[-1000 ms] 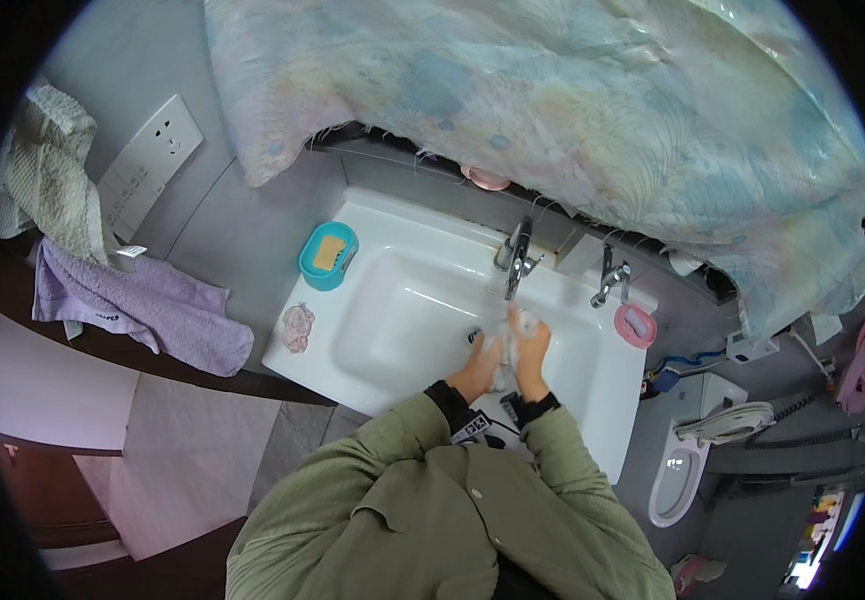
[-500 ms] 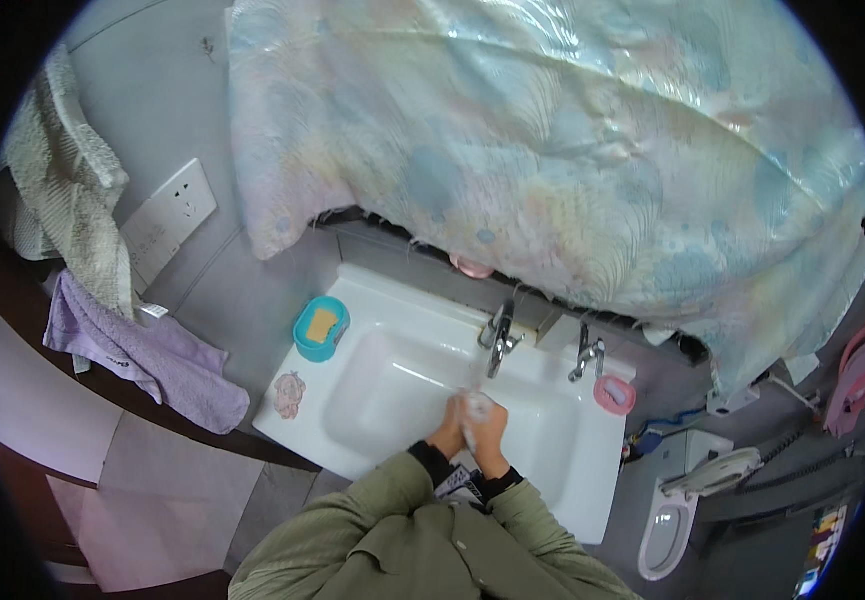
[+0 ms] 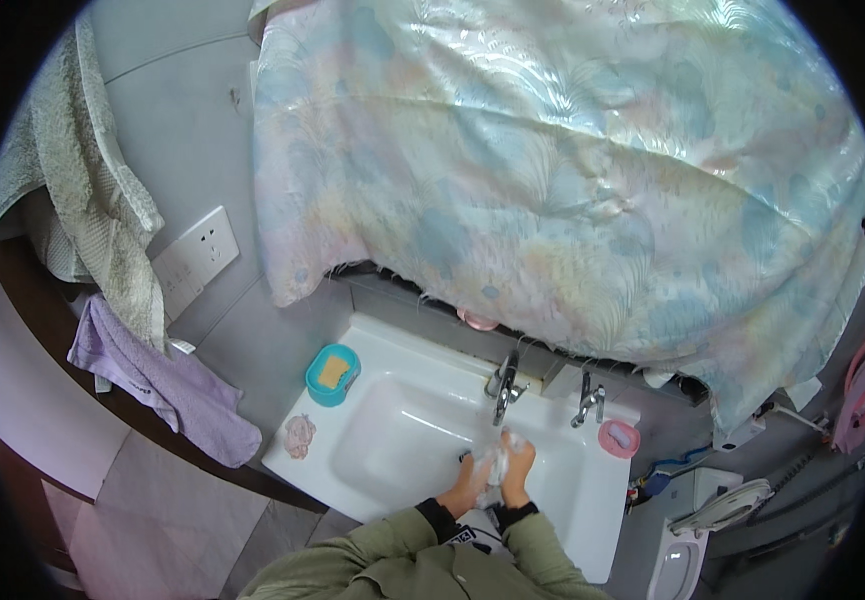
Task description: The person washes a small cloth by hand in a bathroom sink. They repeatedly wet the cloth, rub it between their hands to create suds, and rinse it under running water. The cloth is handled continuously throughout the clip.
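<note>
Over the white washbasin [image 3: 378, 440], both of my hands are close together below the chrome tap [image 3: 505, 388]. White foamy lather [image 3: 498, 465] lies between them and covers much of the fingers. My left hand [image 3: 465, 486] reaches in from the left, its fingers hidden by the foam. My right hand [image 3: 519, 466] has its fingers curled, with lather on them; what is inside it, if anything, does not show. A second chrome tap [image 3: 589, 400] stands further right.
A blue soap dish with a yellow bar [image 3: 334, 372] and a crumpled pink item [image 3: 300, 437] sit on the left rim; a pink soap dish [image 3: 620, 439] is at the right. Towels [image 3: 168, 390] hang left. A patterned curtain [image 3: 553, 200] hangs beyond. A toilet [image 3: 681, 560] stands lower right.
My hands were pressed together; now they have slid apart a little, with more white foam showing between them. The whole view has shifted, so the basin appears lower.
</note>
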Motion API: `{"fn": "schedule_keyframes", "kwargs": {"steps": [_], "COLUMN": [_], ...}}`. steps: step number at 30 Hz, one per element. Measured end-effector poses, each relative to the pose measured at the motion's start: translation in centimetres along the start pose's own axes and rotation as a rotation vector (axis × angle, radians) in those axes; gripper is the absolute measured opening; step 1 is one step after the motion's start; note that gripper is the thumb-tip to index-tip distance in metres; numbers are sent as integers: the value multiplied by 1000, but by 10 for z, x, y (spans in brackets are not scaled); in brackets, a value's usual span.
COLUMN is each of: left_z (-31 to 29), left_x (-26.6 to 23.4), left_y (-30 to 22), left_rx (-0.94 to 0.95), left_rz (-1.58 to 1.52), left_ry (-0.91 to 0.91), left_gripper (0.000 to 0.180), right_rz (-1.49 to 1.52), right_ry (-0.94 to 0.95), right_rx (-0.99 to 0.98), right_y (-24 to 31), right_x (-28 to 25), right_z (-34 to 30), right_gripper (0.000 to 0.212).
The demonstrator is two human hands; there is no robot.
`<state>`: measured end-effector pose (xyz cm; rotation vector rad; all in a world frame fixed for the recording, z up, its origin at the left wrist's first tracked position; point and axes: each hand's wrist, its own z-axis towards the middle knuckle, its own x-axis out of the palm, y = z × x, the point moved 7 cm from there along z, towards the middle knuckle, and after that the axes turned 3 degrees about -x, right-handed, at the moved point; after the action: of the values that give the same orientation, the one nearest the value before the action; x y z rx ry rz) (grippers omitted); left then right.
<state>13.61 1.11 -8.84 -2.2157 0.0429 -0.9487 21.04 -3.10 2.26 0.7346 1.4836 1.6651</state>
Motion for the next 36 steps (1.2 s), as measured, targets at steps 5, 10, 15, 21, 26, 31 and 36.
{"fn": "schedule_keyframes", "kwargs": {"steps": [5,10,15,21,26,31,36], "left_z": [-17,-6,-4,-13,-19,-14,-8], "left_x": [35,9,8,5,21,3,21], "left_y": [-33,-19,-8,-35,-31,-24,-36], "left_rx": [68,-5,-99,225,-144,-33,4], "left_rz": [-530,398,-321,445,-280,191,-139], "left_ry": [658,26,207,52,166,28,327], "left_gripper": [29,36,26,31,21,35,39], "right_rz": [-305,-15,-413,-290,-500,-226,-369], "right_ry": [65,24,47,67,71,-47,149], "right_rx": [-343,-7,-349,-101,-227,-104,-621], "right_y": [32,-25,-3,-14,-21,-17,30], "right_x": [16,6,13,10,16,7,25], "right_z": [-15,-1,1,5,0,-6,-20], "right_gripper": [35,32,31,37,45,42,29]}}
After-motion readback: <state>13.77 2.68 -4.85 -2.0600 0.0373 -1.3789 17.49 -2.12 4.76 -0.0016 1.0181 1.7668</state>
